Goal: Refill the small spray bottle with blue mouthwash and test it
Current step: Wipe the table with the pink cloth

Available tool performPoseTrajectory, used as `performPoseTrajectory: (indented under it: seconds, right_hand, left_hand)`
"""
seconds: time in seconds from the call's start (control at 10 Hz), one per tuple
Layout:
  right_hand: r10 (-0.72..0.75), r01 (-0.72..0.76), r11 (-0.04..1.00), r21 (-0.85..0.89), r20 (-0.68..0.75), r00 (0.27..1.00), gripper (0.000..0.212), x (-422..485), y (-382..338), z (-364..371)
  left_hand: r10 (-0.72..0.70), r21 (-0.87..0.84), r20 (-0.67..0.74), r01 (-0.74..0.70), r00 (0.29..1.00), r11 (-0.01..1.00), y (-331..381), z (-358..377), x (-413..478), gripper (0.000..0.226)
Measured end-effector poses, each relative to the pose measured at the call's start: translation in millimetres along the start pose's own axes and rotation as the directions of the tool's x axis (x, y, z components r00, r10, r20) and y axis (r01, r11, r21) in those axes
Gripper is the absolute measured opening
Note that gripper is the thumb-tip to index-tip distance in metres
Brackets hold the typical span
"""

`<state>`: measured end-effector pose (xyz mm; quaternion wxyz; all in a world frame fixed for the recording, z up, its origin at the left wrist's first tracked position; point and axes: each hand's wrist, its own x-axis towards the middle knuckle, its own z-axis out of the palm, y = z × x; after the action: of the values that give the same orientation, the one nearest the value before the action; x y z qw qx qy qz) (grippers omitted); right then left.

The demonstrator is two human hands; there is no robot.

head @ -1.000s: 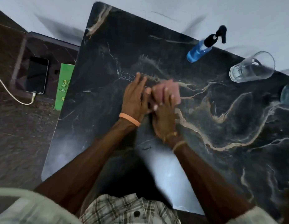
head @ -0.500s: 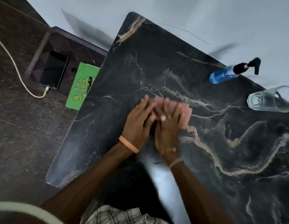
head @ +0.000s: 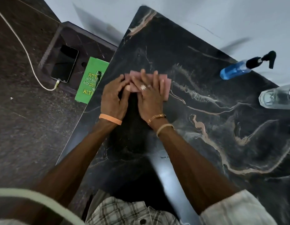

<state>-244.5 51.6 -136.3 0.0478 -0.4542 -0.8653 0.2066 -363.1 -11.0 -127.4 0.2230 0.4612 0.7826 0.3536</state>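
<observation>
Evidently, well left of the spray bottle point(head: 235, 71), the right hand point(head: 149, 99) presses spread fingers point(head: 154, 78) on the pink cloth point(head: 166, 90) while the left hand point(head: 114, 98) pinches its edge, likely mopping drips.

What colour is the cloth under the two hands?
Pink; the cloth shows best in the head view.

Spray bottle point(head: 238, 69): small, clear body, black spray head point(head: 269, 59) fitted on top. Blue mouthwash point(head: 230, 73) fills most of the body. It looks to be standing on its base, but lens skew makes the tilt hard to call. It sits far off to the right of my right hand point(head: 149, 98) and a bit beyond it, well apart. My left hand point(head: 114, 98) is further still. Neither hand touches it.
</observation>
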Motion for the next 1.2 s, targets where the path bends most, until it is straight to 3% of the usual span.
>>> performPoseTrajectory:
  seconds: [0.1,0.2,0.3,0.4,0.5,0.6,0.7,0.8,0.9,1.0,1.1,1.2]
  right_hand:
    - [-0.164,0.165,0.986,-0.006,0.055,0.985,0.057,-30,-19,17]
    - [-0.377,0.384,0.923,-0.015,0.165,0.911,0.050,-122,10,10]
    - [-0.268,0.272,0.962,-0.023,0.120,0.956,0.047,-208,75,-8]
    - [0.239,-0.244,0.969,-0.034,-0.113,0.964,0.046,-232,124,-33]
    - [0.369,-0.369,0.929,0.034,-0.172,0.913,0.047,-179,116,-39]
    - [0.004,-0.004,1.000,0.014,-0.007,1.000,0.053,-160,77,-15]
    - [-0.418,0.426,0.904,-0.027,0.149,0.896,0.046,-237,85,-17]
    - [-0.414,0.423,0.906,-0.005,0.197,0.889,0.044,-330,151,-51]
    - [-0.016,0.062,0.991,-0.122,0.348,0.937,0.046,-388,218,-85]
    - [0.330,-0.291,0.926,-0.240,0.142,0.933,0.044,-414,225,-116]
    - [-0.062,0.060,0.985,-0.161,-0.004,0.998,0.042,-421,188,-122]
    - [-0.030,0.031,0.974,-0.224,0.008,1.000,0.044,-422,203,-100]
  left_hand:
    - [-0.101,-0.086,-0.025,0.099,0.995,0.991,6,2,-6,0.034]
    - [-0.018,0.016,0.152,0.016,0.988,1.000,18,15,-39,0.040]
    - [0.201,0.186,0.351,-0.278,0.915,0.942,27,43,-86,0.041]
    - [0.225,0.249,0.404,-0.343,0.887,0.906,39,64,-120,0.047]
    - [0.116,0.169,0.291,-0.170,0.950,0.971,57,79,-130,0.049]
    - [-0.154,-0.033,0.157,0.161,0.976,0.986,75,85,-130,0.050]
    - [-0.136,0.097,0.212,0.118,0.968,0.988,89,96,-160,0.052]
    - [0.034,0.378,0.467,-0.235,0.884,0.896,102,118,-220,0.059]
    - [0.141,0.374,0.586,-0.421,0.798,0.827,122,151,-265,0.061]
    - [0.201,0.345,0.660,-0.530,0.724,0.774,145,180,-286,0.058]
    - [0.200,0.322,0.673,-0.526,0.712,0.787,162,202,-296,0.051]
    - [0.229,0.313,0.686,-0.565,0.690,0.764,168,210,-297,0.047]
